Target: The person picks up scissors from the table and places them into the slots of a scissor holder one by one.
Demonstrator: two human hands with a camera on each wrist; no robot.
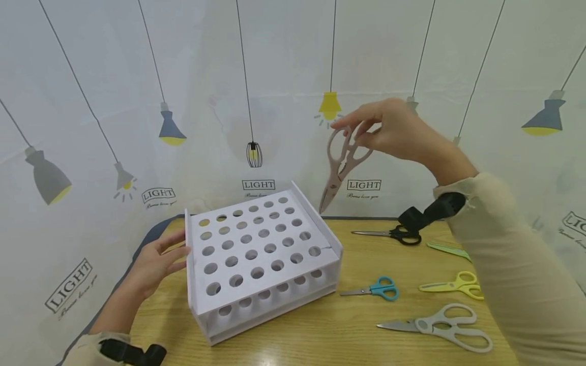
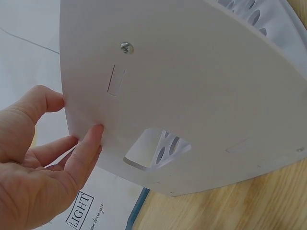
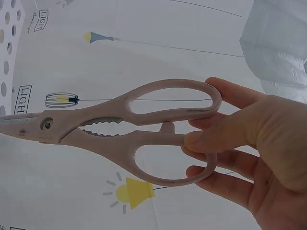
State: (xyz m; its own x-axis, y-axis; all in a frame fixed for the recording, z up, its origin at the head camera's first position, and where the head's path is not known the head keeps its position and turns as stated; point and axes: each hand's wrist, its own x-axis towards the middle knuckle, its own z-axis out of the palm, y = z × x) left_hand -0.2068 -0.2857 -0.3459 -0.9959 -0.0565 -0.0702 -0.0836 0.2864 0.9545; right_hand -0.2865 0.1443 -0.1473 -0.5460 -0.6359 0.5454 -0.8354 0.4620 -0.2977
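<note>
My right hand (image 1: 396, 129) holds a pair of pinkish kitchen scissors (image 1: 338, 175) by the handles, blades pointing down, above the far right corner of a white rack (image 1: 327, 249). Up close in the right wrist view, the scissors (image 3: 103, 139) show a serrated gap between the handles, and thumb and fingers pinch the loops. On the other side, my left hand (image 1: 153, 262) touches the rack's left side panel. The left wrist view has its fingertips (image 2: 97, 129) resting against this panel (image 2: 192, 81), which has a screw and a cut-out. Rows of round holes cover the rack's top.
Right of the rack, on the wooden table (image 1: 274, 345), lie black scissors (image 1: 405, 235), a light green cutting tool (image 1: 446, 249), small blue scissors (image 1: 384, 288), yellow scissors (image 1: 464, 285) and larger whitish scissors (image 1: 450, 325). A lamp-printed white sheet (image 1: 293, 66) hangs behind the table.
</note>
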